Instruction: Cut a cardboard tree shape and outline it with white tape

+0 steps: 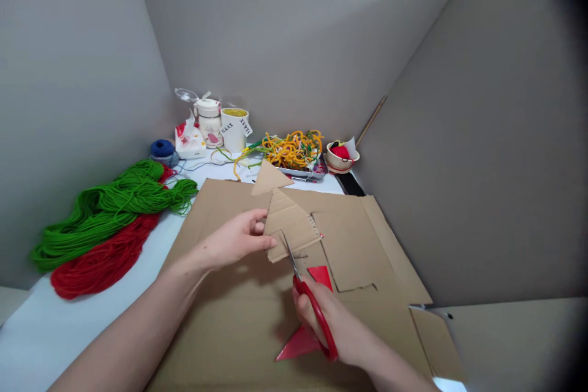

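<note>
My left hand (239,236) grips a cut piece of cardboard (289,217) by its left edge, thumb on top. My right hand (321,312) is closed around the red handles of a pair of scissors (316,303). The scissor blades meet the lower edge of the held piece. Just beyond that piece, a cardboard triangle (269,179) lies at the far edge of the large cardboard sheet (220,331). Red scraps (301,344) lie on the sheet under and beside my right hand.
Green yarn (114,208) and red yarn (105,257) lie at the left. Along the back stand a blue yarn ball (162,148), a bottle (211,125), a white cup (234,138), a tray of tangled yarn (294,152) and a bowl (342,163). Grey walls (487,135) enclose the table.
</note>
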A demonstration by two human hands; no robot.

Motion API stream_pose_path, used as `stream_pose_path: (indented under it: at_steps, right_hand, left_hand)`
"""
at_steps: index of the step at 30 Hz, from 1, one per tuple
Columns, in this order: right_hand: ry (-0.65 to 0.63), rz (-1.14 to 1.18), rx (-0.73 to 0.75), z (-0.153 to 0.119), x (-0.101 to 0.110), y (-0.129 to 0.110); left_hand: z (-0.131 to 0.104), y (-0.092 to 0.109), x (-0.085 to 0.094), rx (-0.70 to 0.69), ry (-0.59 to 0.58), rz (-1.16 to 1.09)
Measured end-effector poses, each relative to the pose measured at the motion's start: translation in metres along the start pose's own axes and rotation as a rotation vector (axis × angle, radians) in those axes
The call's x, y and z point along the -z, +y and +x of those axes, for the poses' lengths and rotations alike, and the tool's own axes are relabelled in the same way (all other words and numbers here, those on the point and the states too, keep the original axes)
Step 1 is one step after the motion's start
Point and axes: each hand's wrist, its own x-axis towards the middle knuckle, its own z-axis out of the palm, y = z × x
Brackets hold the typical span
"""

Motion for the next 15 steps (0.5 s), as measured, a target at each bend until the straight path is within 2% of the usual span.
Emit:
stream_pose_path:
  at_steps: [8, 15]
  right_hand:
    - [0.017, 0.019, -0.04, -0.0021, -0.0016, -0.0049]
    - [0.02, 0.114, -0.183, 0.0006, -0.0062, -0.0068]
  left_hand:
    - [0.0002, -0.0007, 0.0018, 0.002, -0.042, 0.014]
    - [0.0008, -0.0011, 0.0045, 0.036, -0.045, 0.073]
